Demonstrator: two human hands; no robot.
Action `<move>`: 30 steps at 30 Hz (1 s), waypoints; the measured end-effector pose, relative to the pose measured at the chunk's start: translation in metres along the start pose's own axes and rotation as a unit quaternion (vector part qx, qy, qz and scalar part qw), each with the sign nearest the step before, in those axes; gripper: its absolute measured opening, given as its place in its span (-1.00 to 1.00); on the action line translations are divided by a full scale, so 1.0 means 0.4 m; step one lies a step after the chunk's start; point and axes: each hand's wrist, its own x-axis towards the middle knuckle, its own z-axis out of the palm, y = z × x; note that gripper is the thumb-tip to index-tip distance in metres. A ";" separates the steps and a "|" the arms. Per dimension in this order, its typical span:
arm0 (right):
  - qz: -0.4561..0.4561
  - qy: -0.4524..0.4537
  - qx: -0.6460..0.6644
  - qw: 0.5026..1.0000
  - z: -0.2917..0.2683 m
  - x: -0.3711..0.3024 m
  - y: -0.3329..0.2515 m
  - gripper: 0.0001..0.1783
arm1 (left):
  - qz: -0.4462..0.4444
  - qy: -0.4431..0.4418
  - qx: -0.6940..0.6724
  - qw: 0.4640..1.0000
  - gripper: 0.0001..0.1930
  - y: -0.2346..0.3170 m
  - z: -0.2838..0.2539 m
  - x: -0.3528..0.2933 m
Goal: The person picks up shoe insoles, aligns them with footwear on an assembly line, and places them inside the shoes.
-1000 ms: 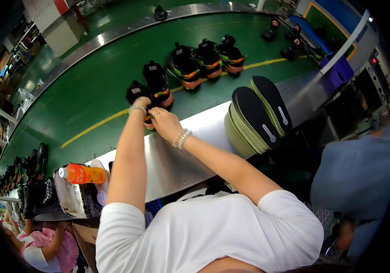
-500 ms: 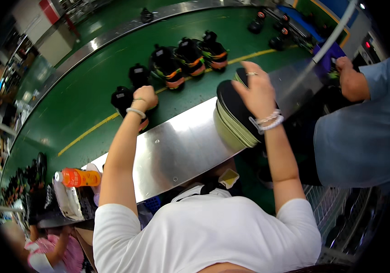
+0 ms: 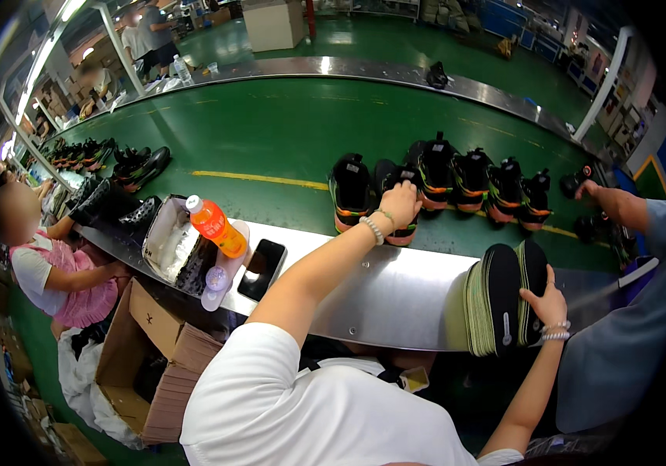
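Though beside others (image 3: 351, 190), shoe (image 3: 403, 234) beneath left hand (image 3: 400, 203)

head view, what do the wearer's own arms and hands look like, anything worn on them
Short white sleeves leave both forearms bare. The ungloved left hand has a pale beaded bracelet and a thinner band at the wrist; the ungloved right hand has pale beaded bracelets.

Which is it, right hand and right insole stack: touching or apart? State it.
Touching: the head view shows the right hand with its thumb over the black face of the right insole stack.
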 end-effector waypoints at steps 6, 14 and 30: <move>-0.004 0.241 -0.027 0.970 -0.122 -0.066 -0.063 -0.36 | -0.046 0.103 -0.016 0.993 -0.58 -0.040 -0.134 -0.059; -0.239 -0.289 0.372 0.849 -0.065 0.119 -0.466 -0.73 | -0.160 -0.080 -0.210 0.961 -0.75 -0.151 -0.046 -0.022; -0.206 -0.013 -0.027 0.978 0.260 0.235 -0.862 -0.73 | -0.165 -0.068 -0.270 0.946 -0.82 -0.198 -0.048 -0.062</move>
